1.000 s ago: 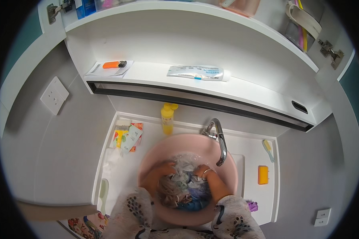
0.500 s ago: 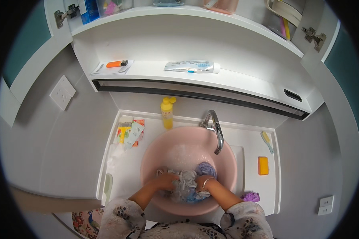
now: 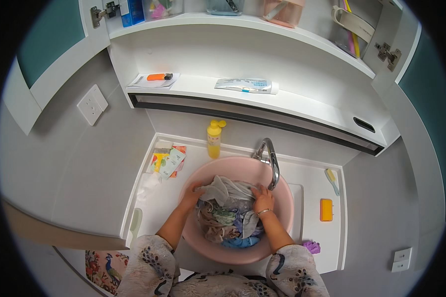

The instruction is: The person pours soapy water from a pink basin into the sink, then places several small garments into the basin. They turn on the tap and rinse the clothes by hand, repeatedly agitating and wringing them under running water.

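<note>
A pink basin (image 3: pixel 288 213) holds a heap of wet laundry (image 3: pixel 223 215) in grey, green, brown and blue. Across the far side of the heap stretches a light grey cloth (image 3: pixel 226 189). My left hand (image 3: pixel 190 194) is at the basin's left side, its fingers closed at the left end of this cloth. On the right, my right hand (image 3: pixel 263 200), with a bracelet at the wrist, rests near the cloth's other end with its fingers apart. A chrome faucet (image 3: pixel 273 168) curves over the basin just beyond my right hand.
A yellow bottle (image 3: pixel 214 141) stands behind the basin, with packets (image 3: pixel 171 161) to its left. At right lie a brush (image 3: pixel 331 180), an orange soap bar (image 3: pixel 326 210) and a purple scrunchie (image 3: pixel 311 246). Above, a shelf (image 3: pixel 193 89) carries a toothpaste tube (image 3: pixel 248 85) and an orange lighter (image 3: pixel 159 76).
Both hands have moved from deep in the laundry out to its far left and right. The laundry is spread wider, with the grey cloth now across its far side. The view has shifted slightly.
</note>
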`<state>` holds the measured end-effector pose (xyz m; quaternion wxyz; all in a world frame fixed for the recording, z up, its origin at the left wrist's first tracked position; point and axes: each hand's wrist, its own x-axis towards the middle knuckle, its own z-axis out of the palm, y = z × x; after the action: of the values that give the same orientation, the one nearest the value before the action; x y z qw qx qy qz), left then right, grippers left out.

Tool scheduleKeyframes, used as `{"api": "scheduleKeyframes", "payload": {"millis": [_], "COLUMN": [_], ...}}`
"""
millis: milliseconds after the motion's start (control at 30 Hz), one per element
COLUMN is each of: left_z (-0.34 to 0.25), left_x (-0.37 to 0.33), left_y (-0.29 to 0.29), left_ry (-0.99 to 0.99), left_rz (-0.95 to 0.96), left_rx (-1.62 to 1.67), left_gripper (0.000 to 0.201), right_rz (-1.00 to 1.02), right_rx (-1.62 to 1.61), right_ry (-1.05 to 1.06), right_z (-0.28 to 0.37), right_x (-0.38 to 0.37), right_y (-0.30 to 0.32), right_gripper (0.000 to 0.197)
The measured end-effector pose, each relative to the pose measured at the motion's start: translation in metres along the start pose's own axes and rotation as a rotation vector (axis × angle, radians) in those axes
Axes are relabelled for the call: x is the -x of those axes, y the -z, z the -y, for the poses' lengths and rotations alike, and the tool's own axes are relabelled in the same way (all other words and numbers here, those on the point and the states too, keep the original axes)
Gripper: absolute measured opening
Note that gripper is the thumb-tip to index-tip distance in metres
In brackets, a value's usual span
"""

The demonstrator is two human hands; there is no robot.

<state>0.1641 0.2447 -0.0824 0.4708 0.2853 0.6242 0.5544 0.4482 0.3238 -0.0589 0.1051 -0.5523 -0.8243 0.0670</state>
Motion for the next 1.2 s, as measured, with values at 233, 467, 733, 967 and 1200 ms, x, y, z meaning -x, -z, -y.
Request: {"api": "scheduleKeyframes", "payload": {"millis": [233,467,733,967,1200], "left_z": [0.035,-0.025,-0.029,-0.005,-0.057], "left_x": [-0.004,0.022,0.029,0.016,0.020], "left_y": [0.004,-0.021,-0.009,0.021,0.006], "left_ry": [0.330,0.504,0.423,-0.485,-0.439], "left_rz": [0.084,0.169,0.161,0.131,0.069], "left_rx": [0.227,0.480,0.231,-0.823,-0.707], "left_gripper": [0.030,0.020,0.026,0.026,0.013], "right_rz": [0.439,0.078,0.146,0.212,0.160], "right_rx": [-0.080,-0.452,-0.720,-0.815,-0.289], "right_ry": [-0.005,0.127,-0.101,-0.043,0.037], "right_z": [-0.001,0.070,0.012,-0.010,-0.005], "right_x": [-0.003,0.007,-0.011,0.012,0.036], "right_y": [-0.028,-0.034,-0.065,0.007,0.095], "right_gripper": [0.041,0.030,0.032,0.023,0.023]}}
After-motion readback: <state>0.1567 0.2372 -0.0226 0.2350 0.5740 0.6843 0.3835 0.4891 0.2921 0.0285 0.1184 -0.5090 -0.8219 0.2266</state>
